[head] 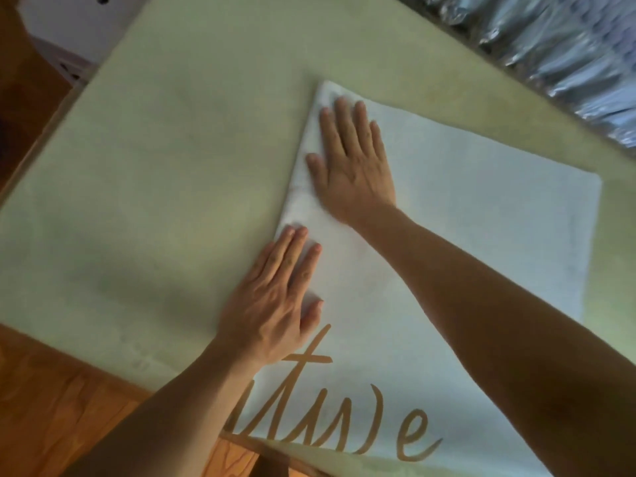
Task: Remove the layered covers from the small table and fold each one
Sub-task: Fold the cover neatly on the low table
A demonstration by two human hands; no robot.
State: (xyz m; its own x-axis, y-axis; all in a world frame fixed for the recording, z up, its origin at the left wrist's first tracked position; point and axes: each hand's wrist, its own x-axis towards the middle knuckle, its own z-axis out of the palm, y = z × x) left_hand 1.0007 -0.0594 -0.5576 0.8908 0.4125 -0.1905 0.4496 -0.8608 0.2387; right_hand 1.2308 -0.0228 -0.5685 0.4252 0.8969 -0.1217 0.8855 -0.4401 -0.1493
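A white cover (464, 235) with brown handwritten lettering lies folded on the small table, over a pale cream cover (155, 166) that spans the tabletop. My right hand (351, 160) lies flat with straight fingers on the white cover near its far corner. Flat as well, my left hand (275, 301) presses the cover's left folded edge closer to me. The lettering runs along the near end of the cloth, partly hidden by my left forearm.
A crinkled silvery foil sheet (568, 53) lies beyond the table's far right edge. Wooden floor (51, 407) shows at the near left. A white piece of furniture (69, 25) stands at the far left corner.
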